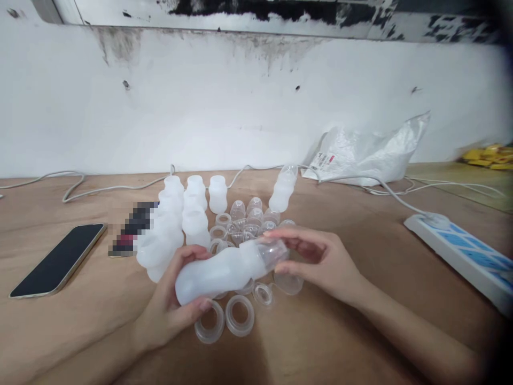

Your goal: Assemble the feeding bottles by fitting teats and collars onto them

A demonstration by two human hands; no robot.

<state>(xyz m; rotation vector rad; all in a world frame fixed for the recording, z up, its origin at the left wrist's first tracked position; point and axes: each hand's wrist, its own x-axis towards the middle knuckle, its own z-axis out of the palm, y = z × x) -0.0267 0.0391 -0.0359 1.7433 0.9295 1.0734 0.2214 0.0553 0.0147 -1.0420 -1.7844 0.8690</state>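
My left hand (170,307) is wrapped round the body of a frosted white plastic bottle (218,272), held on its side above the wooden table (80,321). My right hand (320,262) pinches the clear cap (272,251) on the bottle's neck. Under and behind the hands lie several clear rings (239,315) and clear caps (248,216). Several more white bottles (180,219) stand in rows behind my left hand. Another bottle with a cap (284,188) stands tilted at the back.
A black phone (60,259) lies face up at the left, beside a blurred-out object (134,227). A white and blue power strip (460,251) with its cable sits at the right. A white plastic bag (368,152) leans against the wall, and yellow items (489,156) lie far right.
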